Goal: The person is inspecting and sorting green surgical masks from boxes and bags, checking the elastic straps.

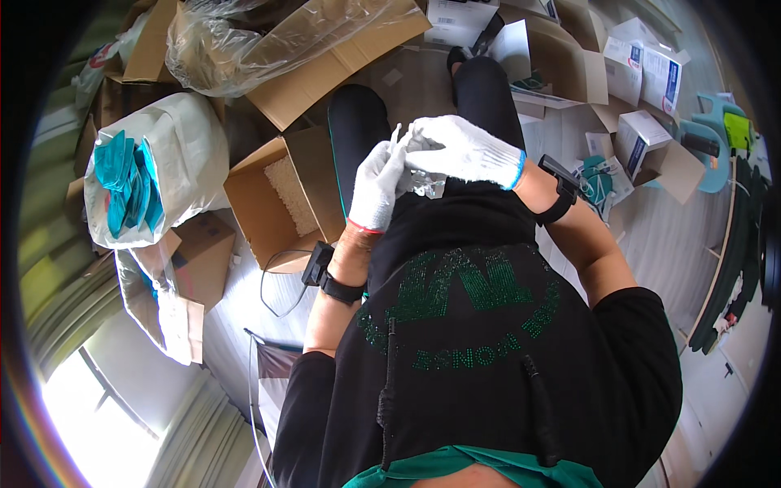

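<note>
My left hand [376,185], in a white knit glove with a red cuff edge, is raised over my lap with its fingers closed. Its fingertips meet those of my right hand [465,150], gloved in white with a blue cuff edge and also closed in a pinch. Just under the right fingers shows a crumpled, shiny piece of clear plastic [427,185]. What exactly sits between the fingertips is hidden by the gloves. Left of my knee stands an open cardboard box [244,191] with pale, grainy-looking material inside.
A white sack [191,134] with teal packets [126,183] stands at the left. Clear plastic film [215,53] drapes over a large carton [342,49]. White printed boxes [661,77] and open cartons crowd the far right, by a light blue stool [708,130]. A cable hangs near my left wrist.
</note>
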### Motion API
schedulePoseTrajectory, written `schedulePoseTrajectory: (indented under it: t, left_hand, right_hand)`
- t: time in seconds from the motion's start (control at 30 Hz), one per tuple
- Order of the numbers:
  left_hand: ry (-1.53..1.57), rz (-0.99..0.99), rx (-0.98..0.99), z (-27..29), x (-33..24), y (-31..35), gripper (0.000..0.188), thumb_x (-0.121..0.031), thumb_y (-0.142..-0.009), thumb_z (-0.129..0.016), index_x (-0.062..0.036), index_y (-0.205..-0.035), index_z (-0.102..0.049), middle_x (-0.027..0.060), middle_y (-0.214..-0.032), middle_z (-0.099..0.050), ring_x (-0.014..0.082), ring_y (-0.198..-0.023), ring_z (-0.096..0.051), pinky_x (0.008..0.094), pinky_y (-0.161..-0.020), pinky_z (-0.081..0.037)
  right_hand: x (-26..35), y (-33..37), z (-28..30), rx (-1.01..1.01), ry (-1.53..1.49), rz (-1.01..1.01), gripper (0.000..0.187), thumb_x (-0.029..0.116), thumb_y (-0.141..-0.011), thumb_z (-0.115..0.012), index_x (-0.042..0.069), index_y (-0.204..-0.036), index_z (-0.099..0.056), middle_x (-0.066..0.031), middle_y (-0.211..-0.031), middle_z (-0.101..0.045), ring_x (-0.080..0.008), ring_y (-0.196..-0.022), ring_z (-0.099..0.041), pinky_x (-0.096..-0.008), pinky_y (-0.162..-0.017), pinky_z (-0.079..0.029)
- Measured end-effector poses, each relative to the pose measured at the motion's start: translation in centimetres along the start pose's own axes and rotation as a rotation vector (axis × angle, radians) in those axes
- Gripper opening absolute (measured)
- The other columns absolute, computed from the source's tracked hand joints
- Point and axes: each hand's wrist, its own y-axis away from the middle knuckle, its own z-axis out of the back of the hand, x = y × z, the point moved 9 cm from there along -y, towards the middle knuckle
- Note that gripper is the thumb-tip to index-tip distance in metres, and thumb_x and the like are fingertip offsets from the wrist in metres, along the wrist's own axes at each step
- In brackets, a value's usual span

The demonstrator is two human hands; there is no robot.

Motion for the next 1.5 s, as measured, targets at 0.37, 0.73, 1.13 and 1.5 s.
schedulePoseTrajectory:
  t: [0.37,0.73,1.13,1.5]
  left_hand:
    - [0.457,0.094,-0.106,-1.0,0.2,1.5,0.012,-0.008,-0.09,-0.055,0.0006,-0.096,-0.061,-0.0052,-0.06,-0.042,0.005,-0.046,-0.035,0.0218,-0.043,-0.03]
    - [0.153,-0.065,-0.394,7.8,-7.2,4.4,0.035,-0.005,-0.082,-0.053,0.0032,-0.117,-0.056,-0.0014,-0.061,-0.049,0.0073,-0.043,-0.037,0.0205,-0.041,-0.032]
    - [0.133,0.083,-0.093,4.8,-7.4,3.1,0.017,0.001,-0.079,-0.063,-0.0002,-0.096,-0.058,-0.0033,-0.072,-0.054,0.0041,-0.059,-0.049,0.0197,-0.055,-0.042]
    - [-0.223,0.14,0.021,2.6,-5.5,2.2,0.021,-0.003,-0.081,-0.061,0.0028,-0.1,-0.059,0.0036,-0.085,-0.063,0.0092,-0.07,-0.06,0.0233,-0.064,-0.053]
  right_hand:
    - [2.0,1.7,-1.0,0.103,-0.478,-0.004,0.018,0.016,-0.086,-0.057,-0.001,-0.085,-0.06,-0.0067,-0.071,-0.061,-0.0097,-0.065,-0.052,-0.0281,-0.062,-0.045]
    - [1.1,7.5,2.7,0.215,-0.721,-0.127,0.015,0.01,-0.087,-0.061,0.003,-0.075,-0.058,-0.007,-0.071,-0.062,-0.0104,-0.06,-0.057,-0.0244,-0.055,-0.046]
    - [3.7,-0.5,0.4,0.052,-0.709,-0.045,0.013,0.015,-0.093,-0.061,0.002,-0.096,-0.059,0.002,-0.085,-0.057,-0.0056,-0.078,-0.052,-0.0226,-0.07,-0.047]
    - [8.5,-2.3,0.5,-0.088,0.258,0.445,0.022,0.022,-0.08,-0.069,0.006,-0.093,-0.061,-0.0151,-0.083,-0.063,-0.0356,-0.076,-0.063,-0.0426,-0.067,-0.05]
